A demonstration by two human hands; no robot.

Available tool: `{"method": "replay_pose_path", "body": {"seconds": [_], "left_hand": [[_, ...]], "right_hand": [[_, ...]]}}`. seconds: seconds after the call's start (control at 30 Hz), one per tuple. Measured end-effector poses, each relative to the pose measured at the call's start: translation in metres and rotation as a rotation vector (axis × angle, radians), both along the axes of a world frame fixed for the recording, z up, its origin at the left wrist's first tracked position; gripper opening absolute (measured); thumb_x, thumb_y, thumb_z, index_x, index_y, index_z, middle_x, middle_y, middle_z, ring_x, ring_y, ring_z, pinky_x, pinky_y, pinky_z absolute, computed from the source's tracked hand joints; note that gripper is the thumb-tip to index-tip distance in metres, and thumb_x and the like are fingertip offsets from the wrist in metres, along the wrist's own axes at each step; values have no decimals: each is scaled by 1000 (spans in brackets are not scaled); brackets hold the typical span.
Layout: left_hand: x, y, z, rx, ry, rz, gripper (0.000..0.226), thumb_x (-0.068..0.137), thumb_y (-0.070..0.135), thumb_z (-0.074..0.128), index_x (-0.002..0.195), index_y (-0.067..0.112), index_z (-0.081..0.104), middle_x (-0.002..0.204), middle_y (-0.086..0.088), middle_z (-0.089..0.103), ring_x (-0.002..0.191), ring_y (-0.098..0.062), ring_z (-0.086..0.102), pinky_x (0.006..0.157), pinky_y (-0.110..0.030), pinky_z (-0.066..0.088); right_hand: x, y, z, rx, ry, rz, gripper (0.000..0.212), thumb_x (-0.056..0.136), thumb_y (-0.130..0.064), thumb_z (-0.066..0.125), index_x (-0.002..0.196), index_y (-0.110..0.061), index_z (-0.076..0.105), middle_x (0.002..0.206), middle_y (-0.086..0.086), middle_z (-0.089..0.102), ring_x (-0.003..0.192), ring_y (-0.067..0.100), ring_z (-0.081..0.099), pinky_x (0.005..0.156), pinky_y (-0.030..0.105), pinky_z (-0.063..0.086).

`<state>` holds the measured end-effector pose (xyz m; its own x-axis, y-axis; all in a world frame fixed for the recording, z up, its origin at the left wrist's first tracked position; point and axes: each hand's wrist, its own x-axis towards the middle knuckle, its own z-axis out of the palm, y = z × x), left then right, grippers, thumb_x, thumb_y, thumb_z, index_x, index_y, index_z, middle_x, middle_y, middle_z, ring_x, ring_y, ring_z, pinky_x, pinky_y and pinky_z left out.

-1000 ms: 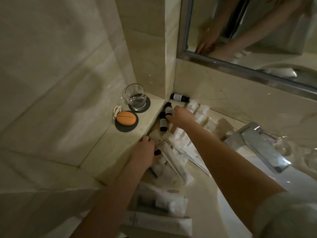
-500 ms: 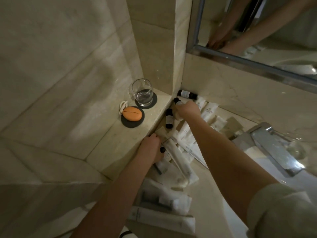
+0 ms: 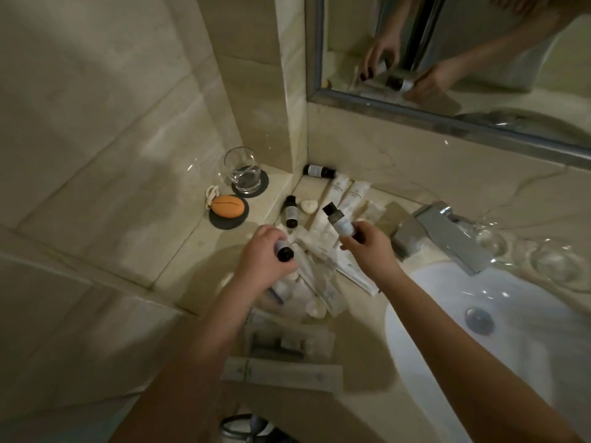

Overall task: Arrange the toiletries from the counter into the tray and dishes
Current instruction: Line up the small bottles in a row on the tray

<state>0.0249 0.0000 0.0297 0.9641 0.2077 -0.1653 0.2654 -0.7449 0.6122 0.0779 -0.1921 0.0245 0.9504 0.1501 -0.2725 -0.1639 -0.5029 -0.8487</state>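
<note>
Barely started: your left hand (image 3: 260,255) grips one small dark-capped bottle (image 3: 61,253), your right hand (image 3: 367,244) another black-capped clear bottle (image 3: 339,220), both lifted above the beige marble counter (image 3: 198,251). Two dark bottles (image 3: 291,212) and the white sachets (image 3: 345,193) lie unsorted; can't make out a tray.

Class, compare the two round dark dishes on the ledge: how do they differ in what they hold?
The far dish carries a clear glass with a little water; the near dish carries an orange oval soap with a pale cord beside it. Both are dark, flat and round.
</note>
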Motion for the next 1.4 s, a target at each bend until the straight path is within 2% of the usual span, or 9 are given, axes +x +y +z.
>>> {"method": "replay_pose_path", "body": {"seconds": [0.2,0.37,0.53,0.7,0.87,1.07,1.2,1.3,1.4], "left_hand": [[-13,-57,26,-182,-91,-38,33,75,16,67,107,15,59,102,4,52,89,-10,51,66,-12,36],[-16,-122,30,-525,-61,45,11,87,13,50,95,16,57,90,-5,62,76,-19,63,63,-21,46],[-16,-187,37,-717,4,15,11,85,11,55,95,13,57,83,-3,65,63,-10,64,64,-24,49],[-7,-255,46,-647,-8,-178,12,85,9,58,96,12,59,73,-9,64,47,5,59,49,-9,40],[2,-326,52,-536,5,-320,15,83,15,62,98,10,63,66,0,62,49,-1,59,44,-4,37],[14,-406,55,-396,-31,-419,30,77,19,71,105,8,68,89,-6,67,89,-20,62,85,-26,45],[25,-450,57,-322,-54,-470,40,69,24,67,103,3,69,90,-14,63,89,-21,58,80,-22,39],[41,-478,53,-249,-34,-481,39,76,12,69,114,6,66,113,-12,67,107,-23,61,84,-18,38],[59,-501,48,-205,-38,-486,35,77,11,69,112,6,67,110,-12,69,104,-24,62,80,-19,39]], "right_hand": [[-41,-52,18,178,26,-65,21,85,-11,62,101,-11,49,94,21,59,91,35,63,82,48,51],[-70,-101,24,301,63,-84,20,90,-6,57,105,-11,46,96,14,63,82,17,64,71,25,46],[-92,-162,28,275,14,-198,18,92,-7,53,104,-19,49,92,3,61,87,17,64,75,26,46],[-106,-232,28,230,-53,-399,10,93,-7,50,97,-12,42,79,-1,50,75,16,52,74,33,44],[-121,-300,31,191,-113,-547,9,96,-21,48,90,-17,43,80,3,49,73,15,50,65,19,46],[-116,-389,19,-60,-154,-701,14,86,-32,61,85,-18,58,93,6,47,80,17,47,73,28,36],[-99,-439,12,-128,-131,-784,28,85,-32,64,102,-11,63,98,5,49,89,25,57,83,39,48],[-77,-468,10,-101,-131,-824,22,85,-25,64,102,-11,63,87,-1,54,75,14,57,69,26,45],[-55,-495,6,-127,-121,-857,20,83,-21,66,100,-12,62,91,4,60,77,15,53,56,21,37]]}}
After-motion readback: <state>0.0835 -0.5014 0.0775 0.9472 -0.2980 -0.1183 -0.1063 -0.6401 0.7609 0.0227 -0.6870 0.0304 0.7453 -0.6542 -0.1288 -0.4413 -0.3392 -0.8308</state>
